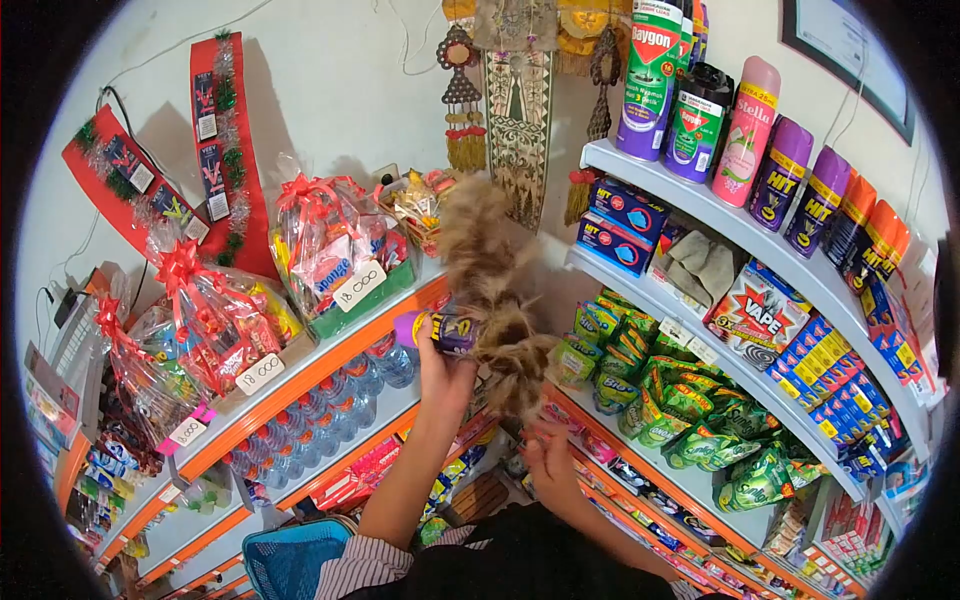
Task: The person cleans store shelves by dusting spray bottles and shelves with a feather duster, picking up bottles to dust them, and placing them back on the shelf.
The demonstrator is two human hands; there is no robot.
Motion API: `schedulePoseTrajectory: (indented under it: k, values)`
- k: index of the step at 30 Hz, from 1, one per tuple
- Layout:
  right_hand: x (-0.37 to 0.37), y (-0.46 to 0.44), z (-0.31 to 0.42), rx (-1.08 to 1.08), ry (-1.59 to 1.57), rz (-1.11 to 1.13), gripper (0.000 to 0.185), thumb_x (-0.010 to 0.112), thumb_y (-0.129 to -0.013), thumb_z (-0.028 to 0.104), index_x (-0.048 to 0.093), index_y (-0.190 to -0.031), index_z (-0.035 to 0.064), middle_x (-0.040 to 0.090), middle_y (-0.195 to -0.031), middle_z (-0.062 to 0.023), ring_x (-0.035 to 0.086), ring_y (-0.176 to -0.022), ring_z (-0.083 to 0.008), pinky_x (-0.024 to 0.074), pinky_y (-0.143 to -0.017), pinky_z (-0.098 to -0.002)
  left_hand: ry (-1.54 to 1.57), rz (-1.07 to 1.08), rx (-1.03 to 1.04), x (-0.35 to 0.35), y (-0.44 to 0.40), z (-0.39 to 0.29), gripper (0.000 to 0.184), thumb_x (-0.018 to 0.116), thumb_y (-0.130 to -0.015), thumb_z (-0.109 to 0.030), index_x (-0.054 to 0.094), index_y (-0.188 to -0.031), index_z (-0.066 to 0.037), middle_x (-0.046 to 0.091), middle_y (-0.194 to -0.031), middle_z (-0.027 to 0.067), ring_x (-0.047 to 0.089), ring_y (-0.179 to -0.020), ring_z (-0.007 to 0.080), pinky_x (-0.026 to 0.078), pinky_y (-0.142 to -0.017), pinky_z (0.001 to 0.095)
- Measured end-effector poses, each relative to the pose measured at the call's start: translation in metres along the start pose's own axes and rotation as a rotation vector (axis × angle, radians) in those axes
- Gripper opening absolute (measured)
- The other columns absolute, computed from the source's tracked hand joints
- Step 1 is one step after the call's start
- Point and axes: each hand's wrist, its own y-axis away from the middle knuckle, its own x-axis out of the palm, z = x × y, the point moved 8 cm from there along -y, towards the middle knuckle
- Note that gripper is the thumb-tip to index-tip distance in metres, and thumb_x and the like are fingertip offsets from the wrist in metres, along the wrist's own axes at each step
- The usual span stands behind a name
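Can (455, 335) with purple cap is in the left hand (446, 380), near the middle of the frame; it lies almost flat, cap toward the left, and its dark label seems to read "HIT". The fingers are closed around it. The right hand (552, 462), a little lower and to the right, is curled narrow at the lower end of a fluffy brown duster (485, 240); the handle is mostly hidden. The duster's feathers touch the right end of the can.

At the upper right, a shelf (603, 153) carries two green cans (692, 125) marked "Baygon", a pink can (745, 140) marked "Stella", and purple cans (778, 180) marked "HIT". Below them are blue boxes (612, 243) with "HIT" and a box (758, 318) with "VAPE". Green packets (710, 448) lie lower; I cannot read their writing surely.

At the left, gift baskets (345, 240) are wrapped in clear film with red ribbons and filled with colourful packets; one packet shows "Sponge". A price tag (360, 286) in front says "18.000". Under the baskets stand rows of clear bottles (325, 405). At the lower left of the middle, a blue basket (290, 560) is partly visible.
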Motion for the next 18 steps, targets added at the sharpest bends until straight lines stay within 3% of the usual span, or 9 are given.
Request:
schedulePoseTrajectory:
  k: [5, 8, 11, 13, 15, 16, 17, 18]
  values:
    - [-0.017, -0.003, -0.019, 0.112, -0.165, -0.181, 0.03, 0.039, -0.093, 0.022, 0.036, -0.113, 0.0003, 0.054, -0.091, -0.015, 0.055, -0.075, -0.0221, 0.0436, -0.067, -0.0344, 0.049, -0.058, -0.011, -0.011, -0.007, 0.006, 0.039, 0.048, -0.086, -0.04, 0.047, -0.108, -0.006, 0.056, -0.103, 0.0095, 0.054, -0.099, 0.025, 0.039, -0.092, 0.0457]
    - [0.004, -0.003, -0.001, -0.038, 0.046, -0.085, 0.032, 0.04, -0.093, 0.023, 0.036, -0.114, -0.0003, 0.055, -0.089, -0.0135, 0.055, -0.073, -0.0204, 0.0435, -0.066, -0.0335, 0.064, -0.037, -0.003, -0.022, -0.014, 0.012, 0.036, 0.05, -0.086, -0.036, 0.047, -0.106, -0.006, 0.056, -0.101, 0.0096, 0.055, -0.096, 0.0245, 0.041, -0.09, 0.0423]
    - [-0.003, -0.011, 0.009, -0.133, 0.072, -0.148, 0.03, 0.04, -0.093, 0.022, 0.036, -0.112, -0.0015, 0.055, -0.092, -0.0148, 0.057, -0.078, -0.0217, 0.0442, -0.069, -0.0337, 0.061, -0.04, 0.011, 0.006, 0.002, 0.005, 0.031, 0.052, -0.085, -0.03, 0.048, -0.106, -0.007, 0.057, -0.099, 0.0089, 0.055, -0.094, 0.0237, 0.043, -0.087, 0.0392]
    - [-0.031, -0.012, 0.012, -0.06, 0.022, -0.331, 0.029, 0.04, -0.093, 0.019, 0.035, -0.111, -0.0025, 0.054, -0.101, -0.0178, 0.058, -0.088, -0.0235, 0.0446, -0.075, -0.0331, 0.085, -0.072, -0.03, 0.009, 0.007, 0.006, 0.029, 0.054, -0.084, -0.026, 0.048, -0.106, -0.007, 0.057, -0.098, 0.0082, 0.056, -0.092, 0.023, 0.044, -0.086, 0.0378]
    - [-0.051, -0.015, 0.027, -0.023, 0.142, -0.309, 0.03, 0.04, -0.093, 0.019, 0.034, -0.113, -0.0022, 0.053, -0.106, -0.019, 0.057, -0.096, -0.0239, 0.0439, -0.081, -0.0321, -0.726, 0.129, 0.257, 0.011, 0.003, -0.017, 0.029, 0.063, -0.078, -0.016, 0.051, -0.103, -0.007, 0.057, -0.099, 0.0057, 0.056, -0.092, 0.0216, 0.045, -0.082, 0.0365]
    - [-0.057, -0.018, 0.028, -0.038, 0.108, -0.269, 0.03, 0.042, -0.092, 0.021, 0.035, -0.112, 0.0002, 0.054, -0.094, -0.0137, 0.053, -0.083, -0.0176, 0.0423, -0.073, -0.0287, -1.2, 0.263, 0.444, 0.032, 0.013, -0.026, 0.042, 0.071, -0.066, -0.008, 0.052, -0.103, -0.003, 0.057, -0.1, 0.0086, 0.056, -0.093, 0.0247, 0.045, -0.079, 0.0383]
    - [-0.063, -0.022, 0.03, -0.052, 0.073, -0.229, 0.029, 0.044, -0.092, 0.022, 0.036, -0.112, 0.0025, 0.054, -0.081, -0.0085, 0.049, -0.071, -0.0113, 0.0408, -0.065, -0.0253, -1.199, 0.264, 0.443, 0.037, 0.017, -0.028, 0.042, 0.071, -0.066, -0.008, 0.052, -0.103, -0.003, 0.057, -0.1, 0.0086, 0.056, -0.093, 0.0247, 0.045, -0.079, 0.0383]
    - [-0.069, -0.026, 0.038, -0.177, 0.153, -0.235, 0.025, 0.046, -0.091, 0.019, 0.041, -0.109, 0.0026, 0.053, -0.069, -0.0041, 0.048, -0.064, -0.0092, 0.0386, -0.057, -0.0236, -1.467, 0.415, 0.614, 0.067, 0.035, -0.026, 0.047, 0.073, -0.061, -0.007, 0.052, -0.103, -0.002, 0.056, -0.101, 0.0106, 0.056, -0.093, 0.0272, 0.046, -0.078, 0.0384]
